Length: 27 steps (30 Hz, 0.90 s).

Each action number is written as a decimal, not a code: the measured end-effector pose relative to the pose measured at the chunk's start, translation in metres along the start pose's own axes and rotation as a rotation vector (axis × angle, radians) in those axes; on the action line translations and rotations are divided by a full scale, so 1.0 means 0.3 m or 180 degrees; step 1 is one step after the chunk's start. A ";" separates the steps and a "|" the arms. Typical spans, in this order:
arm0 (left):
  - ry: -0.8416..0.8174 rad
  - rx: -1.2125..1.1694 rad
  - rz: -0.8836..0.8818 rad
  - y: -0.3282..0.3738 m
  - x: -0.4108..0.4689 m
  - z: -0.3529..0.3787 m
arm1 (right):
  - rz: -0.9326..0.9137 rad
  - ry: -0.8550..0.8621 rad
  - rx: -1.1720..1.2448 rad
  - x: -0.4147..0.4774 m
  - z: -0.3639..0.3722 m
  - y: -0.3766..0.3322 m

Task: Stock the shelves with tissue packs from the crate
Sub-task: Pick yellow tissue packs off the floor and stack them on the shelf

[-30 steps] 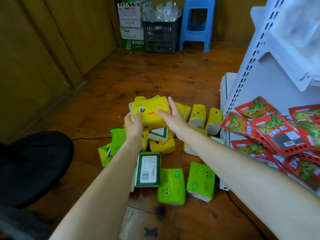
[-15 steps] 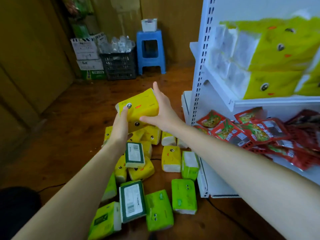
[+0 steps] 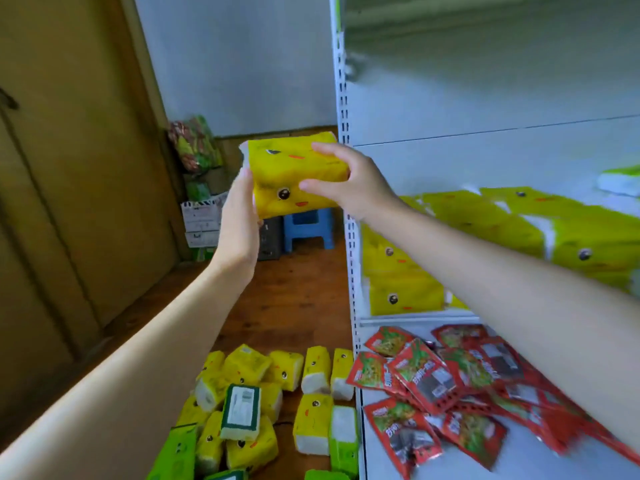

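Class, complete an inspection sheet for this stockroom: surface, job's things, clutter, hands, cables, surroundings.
Surface: wooden floor, partly covered.
Job's things: held yellow packs, in the air beside white shelf unit; stocked yellow packs on a shelf; floor pile of yellow and green packs.
Clutter: red snack packets on lower shelf.
Hands: left hand presses flat on one end; right hand grips the other.
Cables: nothing seen.
Surroundings: blue stool, cardboard boxes.

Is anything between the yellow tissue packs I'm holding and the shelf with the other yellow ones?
Only the white slotted upright stands between the held packs and the shelved yellow row; space above that row looks open.
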<state>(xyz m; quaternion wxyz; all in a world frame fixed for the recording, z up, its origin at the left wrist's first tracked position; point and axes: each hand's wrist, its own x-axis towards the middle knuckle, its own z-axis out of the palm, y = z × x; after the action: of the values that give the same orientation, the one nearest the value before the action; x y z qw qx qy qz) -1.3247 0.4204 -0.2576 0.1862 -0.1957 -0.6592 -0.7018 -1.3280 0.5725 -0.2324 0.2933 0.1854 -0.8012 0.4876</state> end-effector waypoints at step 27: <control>-0.2515 0.4251 0.1169 -0.065 -0.149 1.237 | 0.1879 0.1561 -0.0781 -0.535 -1.253 0.789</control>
<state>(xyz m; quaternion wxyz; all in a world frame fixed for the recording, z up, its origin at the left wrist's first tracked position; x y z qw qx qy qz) -1.2857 0.7923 -0.2772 0.1294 -0.3825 -0.9148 0.0047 -1.2354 1.0167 -0.3637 0.3431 -0.2110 -0.7785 0.4814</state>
